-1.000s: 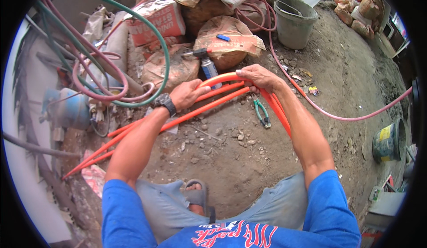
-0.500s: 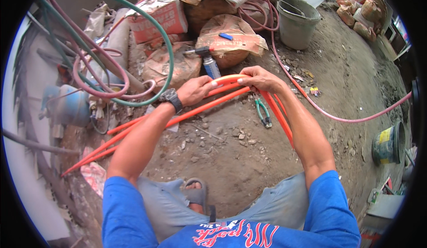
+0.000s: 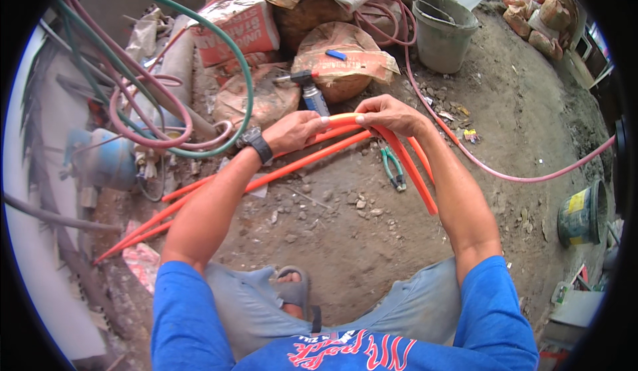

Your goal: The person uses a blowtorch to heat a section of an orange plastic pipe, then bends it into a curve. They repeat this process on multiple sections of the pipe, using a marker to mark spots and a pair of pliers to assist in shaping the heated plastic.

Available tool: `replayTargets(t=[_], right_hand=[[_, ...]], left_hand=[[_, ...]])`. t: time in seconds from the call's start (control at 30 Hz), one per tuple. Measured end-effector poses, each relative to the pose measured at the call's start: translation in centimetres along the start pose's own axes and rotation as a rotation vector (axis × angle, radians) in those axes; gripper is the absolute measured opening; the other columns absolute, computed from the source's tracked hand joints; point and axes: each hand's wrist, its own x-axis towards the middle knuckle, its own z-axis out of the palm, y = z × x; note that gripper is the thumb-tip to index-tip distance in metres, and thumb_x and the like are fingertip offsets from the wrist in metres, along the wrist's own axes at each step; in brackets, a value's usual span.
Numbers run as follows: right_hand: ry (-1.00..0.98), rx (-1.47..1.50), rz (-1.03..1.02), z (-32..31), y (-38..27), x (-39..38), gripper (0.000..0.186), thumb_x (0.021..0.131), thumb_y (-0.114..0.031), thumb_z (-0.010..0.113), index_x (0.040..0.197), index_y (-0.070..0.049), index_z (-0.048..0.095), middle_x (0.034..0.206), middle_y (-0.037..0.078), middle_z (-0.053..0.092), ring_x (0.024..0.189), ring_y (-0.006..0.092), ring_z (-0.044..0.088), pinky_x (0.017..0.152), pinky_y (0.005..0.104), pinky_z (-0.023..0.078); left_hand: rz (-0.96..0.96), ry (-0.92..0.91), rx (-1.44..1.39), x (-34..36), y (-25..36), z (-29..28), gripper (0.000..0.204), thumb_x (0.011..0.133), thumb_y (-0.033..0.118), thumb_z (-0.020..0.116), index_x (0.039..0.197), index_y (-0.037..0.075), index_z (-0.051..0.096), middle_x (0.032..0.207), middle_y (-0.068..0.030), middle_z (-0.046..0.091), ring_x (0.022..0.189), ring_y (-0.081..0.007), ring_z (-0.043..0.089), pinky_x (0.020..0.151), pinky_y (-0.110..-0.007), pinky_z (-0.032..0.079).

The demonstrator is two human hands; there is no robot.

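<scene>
My left hand (image 3: 299,130) is closed on a bent orange tube (image 3: 343,119), thumb along it. Just to the right, my right hand (image 3: 389,115) grips the same tube at its bend, fingers curled over it. More long orange tubes (image 3: 292,166) slant down to the lower left beneath my hands and forearms, and others drop on the right. Behind the bend a torch on a gas canister (image 3: 312,97) leans against dusty sacks. Green-handled pliers (image 3: 392,168) lie on the dirt just below my right hand.
Torn sacks (image 3: 232,35) are piled behind, a small blue object (image 3: 336,54) on one. Green (image 3: 248,82) and pink hoses (image 3: 531,176) loop left and trail right. A grey bucket (image 3: 444,45) stands behind, a dark bucket (image 3: 575,218) at right, a blue container (image 3: 106,161) at left.
Both hands have shifted slightly right along with the tube, and the right-hand drop of the tubes has swung a little, showing more of an end. Both grips stay closed.
</scene>
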Motion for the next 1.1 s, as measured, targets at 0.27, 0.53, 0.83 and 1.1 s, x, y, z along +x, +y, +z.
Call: replayTargets(t=[0.27, 0.53, 0.83, 1.1], right_hand=[[0.017, 0.054, -0.052, 0.8, -0.7, 0.3, 0.029, 0.101, -0.032, 0.073, 0.103, -0.003, 0.073, 0.076, -0.002, 0.061, 0.067, 0.0067, 0.055, 0.058, 0.0248, 0.044], [0.046, 0.02, -0.025, 1.8, -1.4, 0.1, 0.032, 0.104, -0.036, 0.069, 0.098, -0.004, 0.071, 0.074, -0.003, 0.06, 0.064, 0.0067, 0.054, 0.056, 0.0245, 0.044], [-0.032, 0.059, 0.087, 0.6, -0.4, -1.3, 0.029, 0.096, -0.032, 0.078, 0.101, -0.004, 0.071, 0.081, 0.001, 0.065, 0.072, 0.0109, 0.063, 0.065, 0.0279, 0.052], [-0.04, 0.164, 0.227, -0.2, 3.9, -2.7, 0.026, 0.091, -0.026, 0.083, 0.093, -0.006, 0.066, 0.074, 0.001, 0.059, 0.065, 0.0137, 0.058, 0.062, 0.0333, 0.053]], left_hand=[[0.114, 0.159, 0.163, 0.0, 2.2, 0.3, 0.053, 0.099, 0.048, 0.073, 0.122, 0.0, 0.069, 0.086, -0.0052, 0.068, 0.078, -0.0149, 0.063, 0.07, -0.034, 0.051], [0.115, 0.403, 0.55, -0.3, 3.7, 2.8, 0.054, 0.102, 0.055, 0.062, 0.106, 0.001, 0.065, 0.093, -0.0243, 0.071, 0.09, -0.0428, 0.07, 0.078, -0.053, 0.053], [0.066, 0.402, 0.557, -0.8, 4.2, 3.1, 0.055, 0.103, 0.057, 0.06, 0.102, 0.002, 0.063, 0.09, -0.0237, 0.071, 0.088, -0.042, 0.07, 0.078, -0.051, 0.052], [0.099, 0.48, 0.582, 0.0, 3.1, 2.3, 0.054, 0.102, 0.058, 0.06, 0.111, 0.005, 0.066, 0.091, -0.0191, 0.071, 0.09, -0.0403, 0.07, 0.079, -0.051, 0.053]])
